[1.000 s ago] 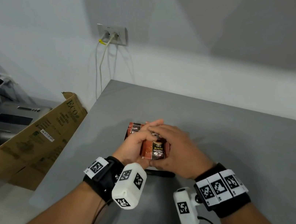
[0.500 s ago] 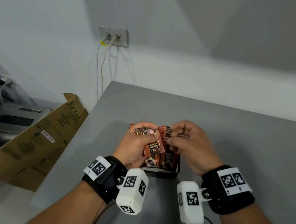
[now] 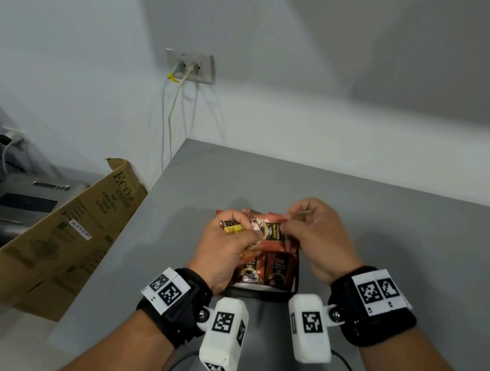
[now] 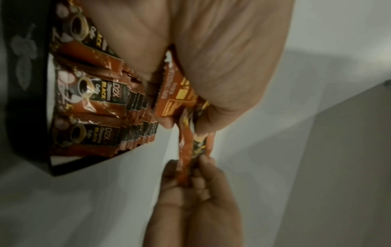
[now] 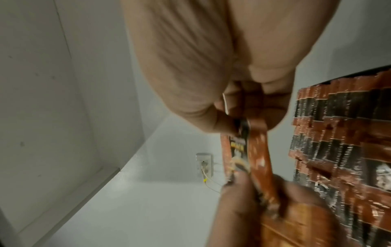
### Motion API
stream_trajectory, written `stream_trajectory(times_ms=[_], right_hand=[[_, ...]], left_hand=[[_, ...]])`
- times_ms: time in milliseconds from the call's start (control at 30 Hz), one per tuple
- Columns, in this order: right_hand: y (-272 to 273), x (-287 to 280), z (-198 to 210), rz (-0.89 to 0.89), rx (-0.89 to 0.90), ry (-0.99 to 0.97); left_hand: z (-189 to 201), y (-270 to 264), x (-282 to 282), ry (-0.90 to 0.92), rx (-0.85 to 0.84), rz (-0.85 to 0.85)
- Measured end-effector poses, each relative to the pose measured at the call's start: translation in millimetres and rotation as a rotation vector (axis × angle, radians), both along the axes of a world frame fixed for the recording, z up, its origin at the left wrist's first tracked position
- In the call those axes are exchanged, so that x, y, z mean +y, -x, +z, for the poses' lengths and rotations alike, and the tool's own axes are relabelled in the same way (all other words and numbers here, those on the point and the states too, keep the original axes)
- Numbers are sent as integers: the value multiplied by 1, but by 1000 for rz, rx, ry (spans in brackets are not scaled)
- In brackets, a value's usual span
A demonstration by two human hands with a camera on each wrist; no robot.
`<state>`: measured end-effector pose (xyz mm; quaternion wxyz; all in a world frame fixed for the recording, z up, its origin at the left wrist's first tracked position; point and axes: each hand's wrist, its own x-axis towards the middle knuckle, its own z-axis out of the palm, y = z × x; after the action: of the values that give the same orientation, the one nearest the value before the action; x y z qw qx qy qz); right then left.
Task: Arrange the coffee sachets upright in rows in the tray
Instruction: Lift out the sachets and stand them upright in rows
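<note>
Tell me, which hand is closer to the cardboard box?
Left. The left hand is on the side toward the cardboard box; the right hand is farther across the table.

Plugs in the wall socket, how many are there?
2. The left plug sits in the wall socket's left half, the right plug beside it; none seems hidden.

Wall socket (image 3: 190, 66): upper middle of the frame, two cables hanging down from it.
Cardboard box (image 3: 67, 235): flattened, lower left, leaning against the table's (image 3: 420, 237) left edge.
Grey device (image 3: 24, 203): far left, behind the cardboard.
</note>
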<state>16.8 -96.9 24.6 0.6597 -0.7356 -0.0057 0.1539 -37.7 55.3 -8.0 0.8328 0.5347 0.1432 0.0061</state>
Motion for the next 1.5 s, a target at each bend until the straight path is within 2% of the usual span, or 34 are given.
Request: stream_trajectory(times_ms=[67,133,267,333,433,500,567,633,733,800,867,967,1033,1100,1133,1200,1267,1333,1433,1500], right_hand=[[-6,5,0,-88,-68,1],[-9,10,-1,-117,-101,-44],[5,14,-3,-46,-1,-188],[13,17,-7,-54,-55,-123],[9,13,-10,-184,-107,-76],[6,4,-8,-209,-42,-149],[9,-5,-5,-128,92,-242],[17,-7,-4,-45,207,-269],[26,-5,-10,13,233,-314],[28,0,-15,12,162,-265],[25,-1,-17,-44,10,-129],[19,-11,-13,-115,-276,51],[19,-18,-8,11,-515,252],[25,-19,-10,246,-672,409],[28,-19,-13,320,-680,419],[32,-17,-18,301,-581,327],[29,-14,-14,140,-274,53],[24,-7,-14,24,-18,-89],[21,4,-15,-53,26,-97],[19,5,-14,-142,29,-144]], left_hand=[[-4,1,-2,-30,36,-3],[-7,1,-4,18,67,9],[-2,-3,-8,98,34,87],[0,-4,-10,146,26,104],[2,-3,-4,298,72,46],[3,-2,3,361,91,10],[3,-2,8,345,84,-1],[0,-3,7,248,72,6],[-6,-3,1,92,18,-2],[-7,-3,-4,45,-12,-17],[-4,-5,-6,44,13,-10],[-1,-9,3,-16,221,-15],[1,-10,11,23,338,-86],[1,-10,12,-6,320,-111],[1,-12,11,-43,274,-77],[-1,-13,10,-121,180,52],[2,-12,9,-166,107,111],[2,-11,5,-188,50,83],[5,-8,-4,-149,23,45],[5,-8,-5,46,58,37]])
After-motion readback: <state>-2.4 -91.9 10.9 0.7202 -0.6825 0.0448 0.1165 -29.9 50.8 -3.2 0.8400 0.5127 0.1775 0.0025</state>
